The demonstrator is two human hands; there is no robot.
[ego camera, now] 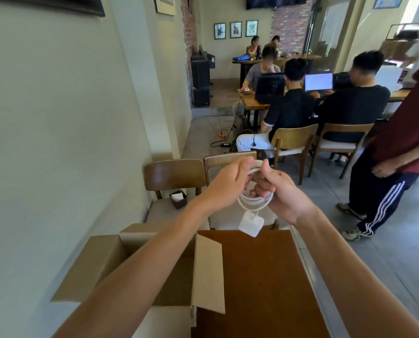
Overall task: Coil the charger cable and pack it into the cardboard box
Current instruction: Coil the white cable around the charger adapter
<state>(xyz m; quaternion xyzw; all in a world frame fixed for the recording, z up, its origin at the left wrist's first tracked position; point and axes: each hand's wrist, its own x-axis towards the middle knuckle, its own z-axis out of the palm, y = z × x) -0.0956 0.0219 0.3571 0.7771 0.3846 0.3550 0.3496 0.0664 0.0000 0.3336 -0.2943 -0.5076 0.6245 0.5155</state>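
Note:
Both my hands hold a white charger cable (253, 200) wound into a small coil, raised above the far edge of the table. My left hand (229, 184) grips the top left of the coil. My right hand (278, 189) grips the top right, fingers curled through the loops. A white square power adapter (251, 225) dangles from the bottom of the coil. The open cardboard box (209, 272) sits on the table below my left forearm, flaps spread outward; its inside is mostly hidden by my arm.
The brown table (264, 276) runs along a pale wall on the left. Two wooden chairs (176, 174) stand at its far end, one bearing a small dark holder (178, 198). A person in striped trousers (384, 191) stands close at the right. Seated people work at laptops beyond.

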